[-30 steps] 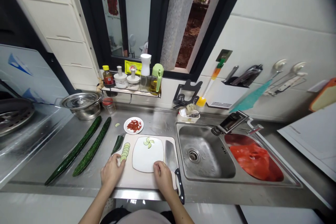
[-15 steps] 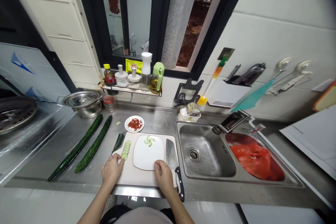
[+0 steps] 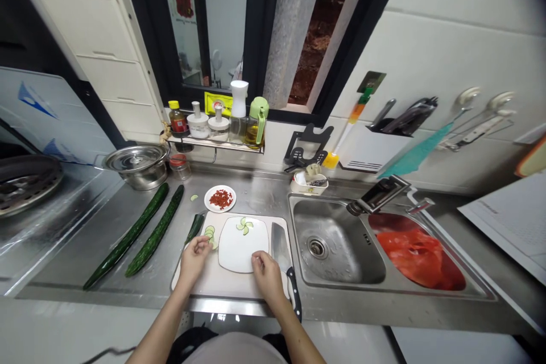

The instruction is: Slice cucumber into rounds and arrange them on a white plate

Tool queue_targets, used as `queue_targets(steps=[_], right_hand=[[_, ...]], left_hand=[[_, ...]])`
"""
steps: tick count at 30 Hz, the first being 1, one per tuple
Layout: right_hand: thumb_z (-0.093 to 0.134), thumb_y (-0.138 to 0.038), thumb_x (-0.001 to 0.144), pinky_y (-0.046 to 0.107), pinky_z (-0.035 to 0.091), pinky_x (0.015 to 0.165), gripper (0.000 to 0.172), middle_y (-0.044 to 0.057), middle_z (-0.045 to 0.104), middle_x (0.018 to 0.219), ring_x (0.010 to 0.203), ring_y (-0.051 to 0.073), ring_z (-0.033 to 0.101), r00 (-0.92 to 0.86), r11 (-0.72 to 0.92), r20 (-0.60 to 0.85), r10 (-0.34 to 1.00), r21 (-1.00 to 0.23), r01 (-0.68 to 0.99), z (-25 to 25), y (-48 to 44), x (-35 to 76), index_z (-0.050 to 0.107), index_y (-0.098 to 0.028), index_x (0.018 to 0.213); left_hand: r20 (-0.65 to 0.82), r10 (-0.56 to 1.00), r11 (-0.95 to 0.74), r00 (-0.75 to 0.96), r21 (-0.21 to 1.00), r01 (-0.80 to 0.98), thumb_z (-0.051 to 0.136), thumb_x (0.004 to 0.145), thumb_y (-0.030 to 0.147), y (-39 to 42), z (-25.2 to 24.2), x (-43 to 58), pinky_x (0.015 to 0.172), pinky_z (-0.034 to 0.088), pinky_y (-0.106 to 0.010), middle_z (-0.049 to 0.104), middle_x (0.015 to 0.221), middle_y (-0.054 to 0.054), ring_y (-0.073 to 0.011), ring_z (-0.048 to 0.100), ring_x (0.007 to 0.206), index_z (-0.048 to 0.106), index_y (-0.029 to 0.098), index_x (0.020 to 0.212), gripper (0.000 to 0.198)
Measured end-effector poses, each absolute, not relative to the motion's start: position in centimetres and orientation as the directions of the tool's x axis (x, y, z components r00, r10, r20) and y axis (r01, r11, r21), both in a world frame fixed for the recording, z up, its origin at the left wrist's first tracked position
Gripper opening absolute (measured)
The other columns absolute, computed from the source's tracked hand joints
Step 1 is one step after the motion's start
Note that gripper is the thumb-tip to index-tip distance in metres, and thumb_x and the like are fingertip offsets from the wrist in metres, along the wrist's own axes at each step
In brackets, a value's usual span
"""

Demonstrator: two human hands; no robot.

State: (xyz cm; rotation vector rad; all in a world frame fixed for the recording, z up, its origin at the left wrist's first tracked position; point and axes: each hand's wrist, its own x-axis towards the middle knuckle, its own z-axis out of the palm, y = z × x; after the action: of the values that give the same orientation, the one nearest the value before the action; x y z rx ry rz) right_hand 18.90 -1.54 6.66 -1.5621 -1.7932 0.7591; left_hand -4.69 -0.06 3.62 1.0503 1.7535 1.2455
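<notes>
My left hand (image 3: 194,260) is at the left of the pale cutting board (image 3: 209,287), its thumb and fingertips pinched on a thin cucumber slice (image 3: 214,245). Just beyond those fingers lies a row of overlapping cucumber slices (image 3: 209,230), partly covered by the hand. A white squarish plate (image 3: 239,250) rests on the board, with several cut slices (image 3: 244,226) fanned into a flower shape near its far edge. My right hand (image 3: 268,277) is closed at the plate's near right corner, fingers curled; whatever they hold, if anything, is hidden. To its right lies a knife (image 3: 280,244).
Two long cucumbers (image 3: 128,236) lie on the steel counter at left, and a short cucumber piece (image 3: 195,227) sits by the board. Behind the board stands a small dish of red bits (image 3: 220,199). The sink (image 3: 341,244) adjoins on the right; a lidded pot (image 3: 139,165) stands back left.
My left hand has lifted slightly and moved right and away from me, with a slice now at its fingertips. My right hand has shifted slightly along the plate's corner.
</notes>
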Motion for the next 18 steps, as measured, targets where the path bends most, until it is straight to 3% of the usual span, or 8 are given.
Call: queue_targets(steps=[6, 12, 18], right_hand=[[0.048, -0.035, 0.085, 0.024, 0.039, 0.061, 0.023, 0.002, 0.063, 0.073, 0.067, 0.015, 0.055, -0.111, 0.174, 0.135, 0.985, -0.82, 0.544, 8.8, 0.4, 17.5, 0.064, -0.019, 0.084], [0.051, -0.031, 0.083, 0.024, 0.041, 0.062, 0.02, 0.003, 0.064, 0.082, 0.064, 0.012, 0.052, -0.124, 0.194, 0.157, 0.98, -0.889, 0.414, 10.4, 2.2, 16.2, 0.065, -0.019, 0.09], [0.055, -0.031, 0.084, 0.028, 0.044, 0.079, 0.022, 0.005, 0.065, 0.1, 0.088, 0.016, 0.056, -0.241, 0.324, 0.254, 0.937, -0.888, 0.326, 11.6, 3.6, 15.5, 0.067, -0.022, 0.101]], left_hand=[[-0.127, 0.945, 0.106, -0.302, 0.991, -0.085, 0.074, 0.062, 0.05, 0.6, 8.1, -3.2, 0.074, 0.047, -0.027, 0.066, 0.075, -0.002, -0.0146, 0.061, 0.074, 0.061, 0.015, 0.096, 0.05], [-0.156, 0.968, 0.115, -0.198, 0.972, -0.205, 0.078, 0.062, 0.042, 0.3, 10.9, -2.4, 0.073, 0.044, -0.024, 0.065, 0.078, -0.001, -0.0126, 0.059, 0.073, 0.064, 0.016, 0.095, 0.044], [-0.152, 0.986, 0.134, -0.068, 0.967, -0.219, 0.077, 0.064, 0.037, 0.2, 12.1, -2.0, 0.074, 0.044, -0.024, 0.064, 0.08, -0.002, -0.013, 0.058, 0.076, 0.066, 0.016, 0.094, 0.038]])
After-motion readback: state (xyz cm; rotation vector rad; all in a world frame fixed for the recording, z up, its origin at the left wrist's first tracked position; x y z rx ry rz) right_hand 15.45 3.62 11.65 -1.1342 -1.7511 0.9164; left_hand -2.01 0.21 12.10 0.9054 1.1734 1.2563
